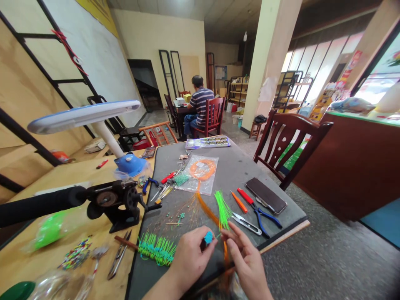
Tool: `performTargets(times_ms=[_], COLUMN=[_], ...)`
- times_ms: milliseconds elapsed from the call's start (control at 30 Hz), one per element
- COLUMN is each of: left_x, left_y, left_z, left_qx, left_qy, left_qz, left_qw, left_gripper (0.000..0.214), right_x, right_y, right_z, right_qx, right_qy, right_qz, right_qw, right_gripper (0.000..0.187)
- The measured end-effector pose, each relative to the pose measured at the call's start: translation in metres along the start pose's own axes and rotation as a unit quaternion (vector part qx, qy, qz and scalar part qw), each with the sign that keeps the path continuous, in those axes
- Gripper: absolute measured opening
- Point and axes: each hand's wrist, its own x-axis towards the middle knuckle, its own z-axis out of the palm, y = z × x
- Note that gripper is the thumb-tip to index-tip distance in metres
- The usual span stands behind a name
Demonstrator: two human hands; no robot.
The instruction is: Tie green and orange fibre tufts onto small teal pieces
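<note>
Blue bead [208,238] pinched in left hand [190,258] fingers; right hand [246,260] fingers grasp an orange strand [225,250] (running upright).

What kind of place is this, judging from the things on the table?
Probably a small craft workshop in a shop-like hall. The grey table carries pliers, bundles of green strands and loose beads; the left hand holds a small blue piece.

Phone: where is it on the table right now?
Head view: the phone lies near the grey mat's right edge, beside the blue-handled pliers.
</note>
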Motion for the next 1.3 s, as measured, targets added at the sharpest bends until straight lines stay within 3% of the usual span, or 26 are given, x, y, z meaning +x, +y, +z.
performTargets(times_ms=[67, 100, 200, 267, 367, 567, 633, 667, 700, 733, 800, 867, 967, 1033, 1300], left_x=[0.009, 0.015, 0.030, 0.038, 0.045, 0.049, 0.049, 0.049, 0.049, 0.048, 0.047, 0.045, 0.043, 0.042, 0.041], left_y=[-0.002, -0.002, -0.005, -0.008, -0.014, -0.026, -0.028, -0.028, -0.029, -0.029, -0.029, -0.029, -0.028, -0.027, -0.025], left_z=[-0.010, -0.016, -0.029, -0.033, -0.034, -0.035, -0.036, -0.037, -0.037, -0.037, -0.038, -0.038, -0.039, -0.040, -0.041], left_qx=[-0.039, -0.057, -0.103, -0.129, -0.164, -0.242, -0.261, -0.267, -0.272, -0.274, -0.275, -0.268, -0.244, -0.230, -0.211], left_qy=[0.010, 0.013, 0.024, 0.036, 0.048, 0.063, 0.064, 0.063, 0.060, 0.056, 0.047, 0.042, 0.043, 0.042, 0.027], left_qz=[-0.028, -0.033, -0.046, -0.058, -0.077, -0.101, -0.107, -0.109, -0.110, -0.110, -0.107, -0.105, -0.101, -0.093, -0.077], left_qw=[0.999, 0.998, 0.993, 0.989, 0.982, 0.963, 0.957, 0.955, 0.954, 0.954, 0.954, 0.957, 0.964, 0.968, 0.974], left_gripper=[0.018, 0.018, 0.019, 0.019, 0.017, 0.013, 0.012, 0.011, 0.011, 0.011, 0.011, 0.011, 0.012, 0.013, 0.013], right_x=[0.028, 0.045, 0.093, 0.119, 0.144, 0.154, 0.141, 0.132, 0.122, 0.112, 0.093, 0.082, 0.078, 0.080, 0.082], right_y=[-0.008, -0.012, -0.020, -0.020, -0.015, -0.012, -0.014, -0.015, -0.016, -0.017, -0.019, -0.020, -0.018, -0.013, -0.002], right_z=[-0.024, -0.036, -0.063, -0.067, -0.061, -0.045, -0.034, -0.026, -0.016, -0.006, 0.016, 0.033, 0.049, 0.053, 0.055], right_qx=[-0.174, -0.271, -0.531, -0.565, -0.578, -0.540, -0.460, -0.324, -0.185, -0.089, 0.011, 0.056, 0.018, -0.019, -0.054], right_qy=[0.034, 0.059, 0.061, 0.042, 0.030, 0.058, 0.051, 0.037, 0.010, -0.015, -0.032, -0.042, -0.057, -0.068, -0.076], right_qz=[-0.044, -0.068, -0.083, -0.085, -0.077, -0.073, -0.061, -0.032, 0.005, 0.041, 0.087, 0.119, 0.196, 0.222, 0.163], right_qw=[0.983, 0.958, 0.841, 0.819, 0.812, 0.836, 0.884, 0.945, 0.983, 0.995, 0.996, 0.990, 0.979, 0.973, 0.982], right_gripper=[0.037, 0.033, 0.029, 0.023, 0.010, 0.015, 0.020, 0.021, 0.020, 0.018, 0.017, 0.031, 0.059, 0.064, 0.063])
